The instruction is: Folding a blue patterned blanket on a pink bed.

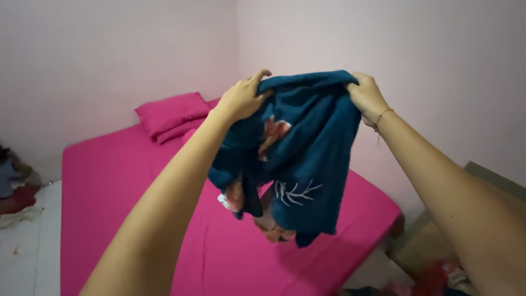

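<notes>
I hold a dark teal towel [307, 159] with orange and white patterns up in the air above a bed. My left hand [241, 98] grips its top left edge. My right hand [366, 96], with a thin bracelet on the wrist, grips the top right edge. The towel hangs bunched and folded between the two hands, its lower end dangling over the mattress.
A bed with a bright pink sheet [120, 181] fills the room's corner, with pink pillows [170, 112] at its head. Pale walls stand behind. A pile of clothes [13, 186] lies at the left on the white floor. More cloth [438, 274] lies at the lower right.
</notes>
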